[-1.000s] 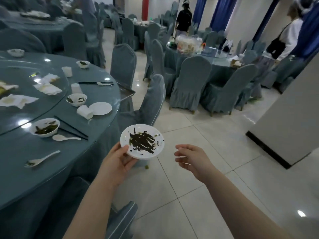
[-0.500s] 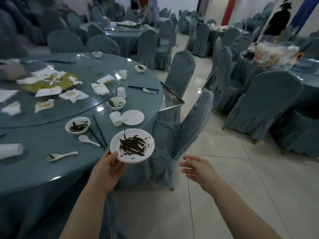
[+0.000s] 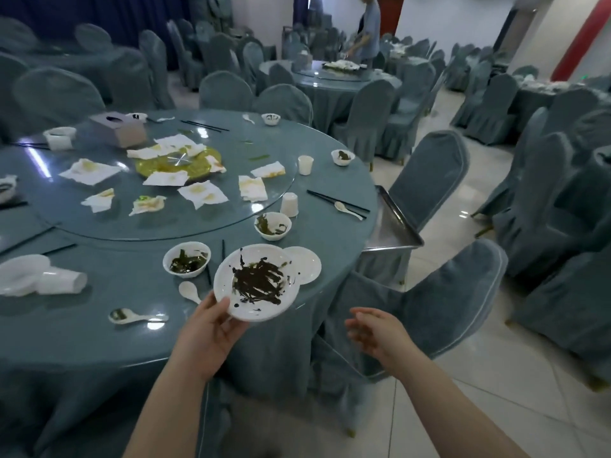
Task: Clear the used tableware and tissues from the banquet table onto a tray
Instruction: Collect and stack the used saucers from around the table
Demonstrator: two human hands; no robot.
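**Plate (image 3: pixel 257 282) held above the table's (image 3: pixel 99 342) near edge**

The left hand (image 3: pixel 211 332) grips the white plate by its near rim, thumb on top; dark scraps smear it. Just right, the right hand (image 3: pixel 377 332) hangs empty, fingers loosely curved. The metal tray (image 3: pixel 393 226) rests on a chair (image 3: pixel 429 166) at the table's right edge. Stained tissues (image 3: pixel 202 194) litter the glass turntable (image 3: pixel 132 223) farther off.

Banquet hall interior. Pale, glossy tiled floor (image 3: pixel 496 408) at 4 o'clock. Chairs (image 3: pixel 426 173) in blue-grey covers ring round tables (image 3: pixel 324 94) toward 12 and 2 o'clock. White wall (image 3: pixel 446 14) and red column (image 3: pixel 583 38) at 1 o'clock. Apparently dark blue drapes (image 3: pixel 82 11) at 11 o'clock.
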